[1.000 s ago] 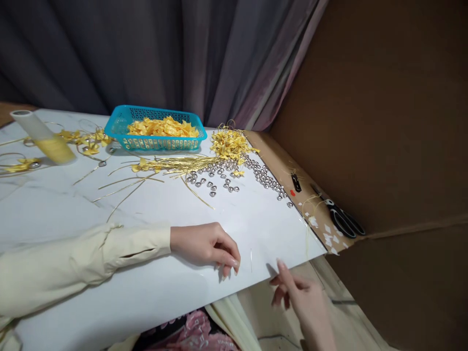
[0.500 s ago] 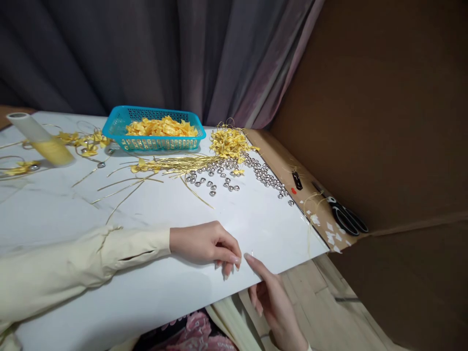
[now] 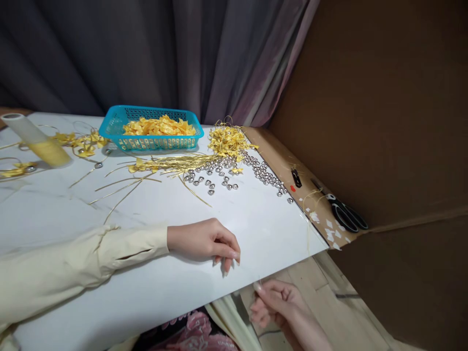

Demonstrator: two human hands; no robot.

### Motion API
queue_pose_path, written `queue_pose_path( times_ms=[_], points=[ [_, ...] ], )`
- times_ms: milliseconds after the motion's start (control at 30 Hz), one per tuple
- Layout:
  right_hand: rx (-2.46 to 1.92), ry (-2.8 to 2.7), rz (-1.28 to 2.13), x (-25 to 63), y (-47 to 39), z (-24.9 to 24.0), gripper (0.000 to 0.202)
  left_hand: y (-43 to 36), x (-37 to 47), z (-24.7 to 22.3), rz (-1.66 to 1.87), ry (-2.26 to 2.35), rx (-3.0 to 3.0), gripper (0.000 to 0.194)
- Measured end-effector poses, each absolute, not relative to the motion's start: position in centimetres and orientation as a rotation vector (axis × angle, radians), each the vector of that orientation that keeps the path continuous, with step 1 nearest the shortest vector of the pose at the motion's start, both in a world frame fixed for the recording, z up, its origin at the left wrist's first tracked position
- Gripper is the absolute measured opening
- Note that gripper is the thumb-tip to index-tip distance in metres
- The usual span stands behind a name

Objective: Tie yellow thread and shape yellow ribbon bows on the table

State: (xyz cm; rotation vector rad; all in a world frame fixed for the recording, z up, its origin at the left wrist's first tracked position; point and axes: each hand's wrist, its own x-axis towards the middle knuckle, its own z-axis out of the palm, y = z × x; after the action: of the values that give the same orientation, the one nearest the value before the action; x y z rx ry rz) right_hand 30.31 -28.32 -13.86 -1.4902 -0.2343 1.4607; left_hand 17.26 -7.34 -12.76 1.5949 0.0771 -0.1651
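Note:
My left hand [image 3: 208, 244] rests over the white table [image 3: 153, 273] near its front edge, thumb and fingertips pressed together; whatever they pinch is too small to make out. Just beyond the table's edge, my right hand [image 3: 280, 304] has its thumb and forefinger pinched, with a faint thin, pale thing at the tips that I cannot identify. Farther back lie silver beads [image 3: 265, 174], a bundle of gold wires [image 3: 183, 163] and a pile of yellow ribbon pieces [image 3: 226, 140].
A blue basket [image 3: 157, 141] holds yellow pieces. At the left, a translucent tube [image 3: 46, 146] leans beside wired yellow pieces. Black-handled scissors [image 3: 343, 213], a small black item [image 3: 296, 178] and white scraps lie on cardboard at the right. A dark curtain hangs behind.
My right hand has moved down and to the right, away from my left hand, and its fingers have come together. My left hand has hardly moved.

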Motion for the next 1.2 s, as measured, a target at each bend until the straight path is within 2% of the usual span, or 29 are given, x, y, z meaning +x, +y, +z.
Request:
queue_pose_path(
  times_ms=[333,533,733,967,1200],
  points=[
    [-1.491,-0.711,1.28,31.7,-25.2,-11.1,0.028,-7.3,17.1,-12.8,-0.116,0.131,1.553,0.025],
    [-1.457,-0.845,1.162,31.8,-23.2,-11.3,0.028,-7.0,17.2,-12.7,-0.078,0.185,1.494,0.034],
    [-1.436,-0.852,1.105,31.5,-22.5,-12.2,0.024,-7.0,17.3,-12.1,-0.012,0.235,1.52,0.035],
    [-1.468,-0.988,0.567,30.6,-21.7,-13.4,0.009,-7.3,17.3,-11.9,-0.003,0.231,1.67,0.028],
    [-1.486,-1.155,0.434,30.5,-21.7,-13.6,0.013,-7.3,17.2,-12.0,0.052,0.201,1.722,0.023]
  ],
)
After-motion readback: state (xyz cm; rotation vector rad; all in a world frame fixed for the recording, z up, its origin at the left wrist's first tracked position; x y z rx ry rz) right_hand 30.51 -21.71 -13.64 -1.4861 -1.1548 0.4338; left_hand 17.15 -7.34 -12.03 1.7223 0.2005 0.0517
